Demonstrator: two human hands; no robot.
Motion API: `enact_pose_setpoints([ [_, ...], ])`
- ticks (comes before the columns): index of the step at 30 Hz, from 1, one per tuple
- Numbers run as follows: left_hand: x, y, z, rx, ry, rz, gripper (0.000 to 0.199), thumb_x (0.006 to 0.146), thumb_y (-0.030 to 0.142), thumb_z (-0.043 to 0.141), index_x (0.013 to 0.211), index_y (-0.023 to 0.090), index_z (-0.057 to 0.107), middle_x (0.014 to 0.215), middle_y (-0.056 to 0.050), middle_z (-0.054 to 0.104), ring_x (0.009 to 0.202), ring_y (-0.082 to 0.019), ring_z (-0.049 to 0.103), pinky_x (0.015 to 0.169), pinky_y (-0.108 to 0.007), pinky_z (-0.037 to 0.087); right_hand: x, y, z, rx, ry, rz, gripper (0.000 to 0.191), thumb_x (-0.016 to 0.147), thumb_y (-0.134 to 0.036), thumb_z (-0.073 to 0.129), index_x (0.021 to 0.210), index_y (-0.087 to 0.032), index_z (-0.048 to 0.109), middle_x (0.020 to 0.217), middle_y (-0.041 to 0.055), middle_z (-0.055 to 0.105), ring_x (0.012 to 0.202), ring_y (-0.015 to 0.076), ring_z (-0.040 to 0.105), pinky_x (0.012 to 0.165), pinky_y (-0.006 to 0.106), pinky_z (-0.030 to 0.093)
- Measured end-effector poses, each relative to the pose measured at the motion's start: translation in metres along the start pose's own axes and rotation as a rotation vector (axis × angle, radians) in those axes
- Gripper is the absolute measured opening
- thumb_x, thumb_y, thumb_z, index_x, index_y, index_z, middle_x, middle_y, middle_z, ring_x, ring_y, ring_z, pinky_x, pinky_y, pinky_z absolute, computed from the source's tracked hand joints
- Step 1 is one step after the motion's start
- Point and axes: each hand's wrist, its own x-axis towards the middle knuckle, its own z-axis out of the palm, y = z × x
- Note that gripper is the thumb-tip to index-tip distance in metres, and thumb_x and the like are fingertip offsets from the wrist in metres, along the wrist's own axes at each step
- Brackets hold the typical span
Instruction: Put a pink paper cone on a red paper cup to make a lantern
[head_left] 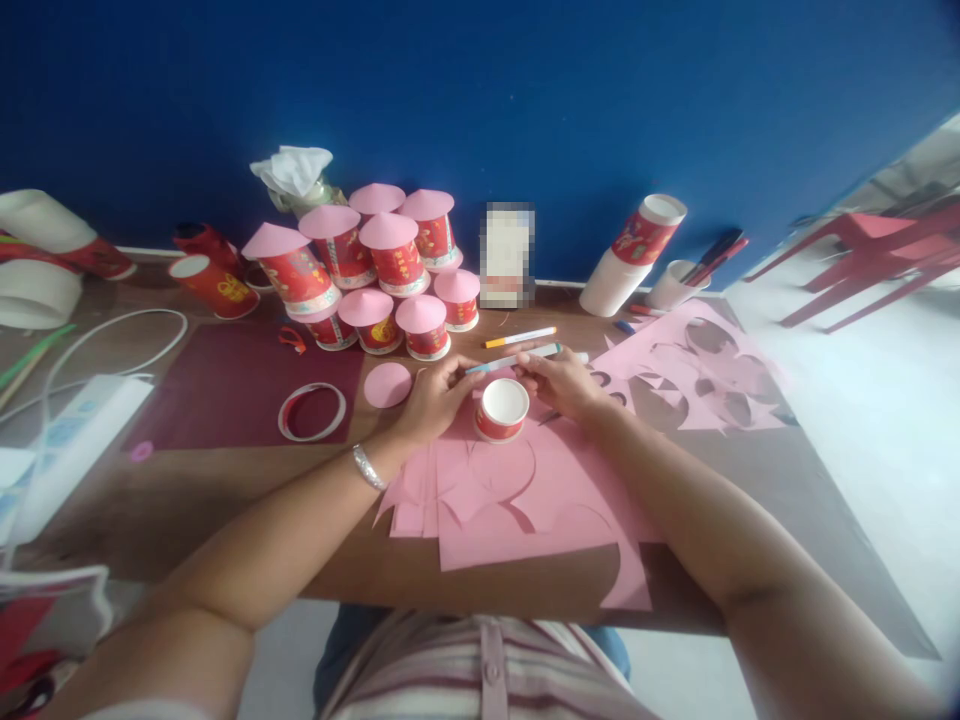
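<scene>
My left fingers (453,368) and right fingers (528,366) are clamped on the slim marker (499,364), which spans between them, just beyond the paper cup (505,401). It should feel light and stiff (perhaps a bit slick), best gripped mid-barrel; the cup could dent.

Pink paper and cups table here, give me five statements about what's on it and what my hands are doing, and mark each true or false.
1. The left hand and right hand both touch the pale pen. True.
2. The small cup just below the pen wears a pink cone. False: the small cup has an open, uncovered top.
3. The yellow-ended pen lies on the table. True.
4. The bracelet is on the right wrist. False: it is on the left.
5. The tissues are behind the cone-topped cups. True.
</scene>
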Motion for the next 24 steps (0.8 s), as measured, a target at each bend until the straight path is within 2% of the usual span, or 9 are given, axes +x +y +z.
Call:
enact_pose_setpoints([
  [5,-0.001,0.005,-0.003,0.008,0.012,0.001,0.032,0.096,0.050,0.067,0.099,0.019,0.070,0.093,-0.003,0.078,0.087,-0.020,0.072,0.079,-0.031,0.054,0.002,-0.003,-0.003,-0.030,0.083,-0.082,0.043,0.076,-0.058,0.086,0.084,-0.018,0.072,0.062,-0.0034,0.059,0.051,0.0085,0.050,0.050,0.026,0.041],
  [7,0.000,0.005,-0.005,-0.002,0.033,-0.004,0.033,0.096,0.051,0.066,0.094,0.018,0.069,0.083,-0.001,0.074,0.077,-0.017,0.068,0.073,-0.029,0.053,0.006,-0.010,-0.013,-0.048,0.154,-0.188,0.044,0.079,-0.061,0.083,0.088,-0.020,0.070,0.064,-0.0041,0.060,0.050,0.0081,0.050,0.048,0.025,0.041],
  [9,0.001,0.003,-0.007,-0.005,0.037,-0.014,0.034,0.096,0.051,0.066,0.093,0.018,0.069,0.077,0.000,0.071,0.071,-0.016,0.065,0.068,-0.028,0.051,0.009,-0.017,-0.024,-0.120,0.223,-0.326,0.040,0.089,-0.061,0.072,0.096,-0.022,0.066,0.064,-0.0055,0.057,0.049,0.0075,0.050,0.048,0.025,0.042],
  [11,0.001,0.001,-0.006,0.026,0.022,0.000,0.031,0.095,0.049,0.068,0.097,0.018,0.071,0.080,-0.001,0.073,0.073,-0.016,0.066,0.070,-0.029,0.052,0.008,-0.022,-0.028,-0.134,0.235,-0.371,0.036,0.093,-0.060,0.068,0.101,-0.026,0.062,0.067,-0.0061,0.060,0.049,0.0076,0.053,0.048,0.024,0.043],
  [13,0.001,-0.001,-0.005,0.091,0.001,0.026,0.025,0.096,0.043,0.067,0.102,0.019,0.073,0.090,-0.003,0.078,0.084,-0.019,0.071,0.079,-0.032,0.055,0.004,-0.023,-0.024,-0.151,0.225,-0.405,0.034,0.095,-0.058,0.068,0.104,-0.027,0.059,0.072,-0.0054,0.066,0.052,0.0093,0.058,0.050,0.025,0.048],
  [16,0.001,-0.001,-0.003,0.182,-0.042,0.057,0.020,0.099,0.031,0.061,0.110,0.021,0.074,0.108,-0.005,0.080,0.100,-0.023,0.074,0.093,-0.037,0.057,-0.007,-0.020,-0.008,-0.306,0.141,-0.507,0.034,0.097,-0.059,0.067,0.107,-0.027,0.058,0.089,0.0007,0.077,0.072,0.0158,0.073,0.067,0.031,0.061],
  [18,0.001,0.001,-0.002,0.241,-0.051,0.076,0.023,0.099,0.028,0.059,0.115,0.021,0.074,0.116,-0.007,0.080,0.106,-0.024,0.075,0.098,-0.041,0.056,-0.015,-0.018,0.001,-0.455,0.026,-0.541,0.045,0.095,-0.064,0.068,0.119,-0.028,0.056,0.111,0.0065,0.078,0.096,0.0218,0.077,0.085,0.039,0.064],
  [21,0.001,0.004,-0.003,0.314,-0.067,0.081,0.026,0.100,0.028,0.057,0.118,0.022,0.075,0.121,-0.007,0.080,0.107,-0.025,0.075,0.099,-0.043,0.057,-0.026,-0.018,0.007,-0.688,-0.138,-0.565,0.073,0.084,-0.073,0.073,0.136,-0.028,0.049,0.136,0.0146,0.070,0.123,0.0301,0.071,0.104,0.049,0.059],
  [24,0.004,0.006,-0.003,0.338,-0.070,0.076,0.025,0.099,0.026,0.058,0.115,0.021,0.077,0.118,-0.007,0.081,0.104,-0.026,0.075,0.095,-0.042,0.059,-0.038,-0.016,0.006,-0.900,-0.233,-0.585,0.088,0.077,-0.072,0.081,0.145,-0.026,0.048,0.142,0.0177,0.066,0.129,0.0346,0.068,0.108,0.052,0.058],
])
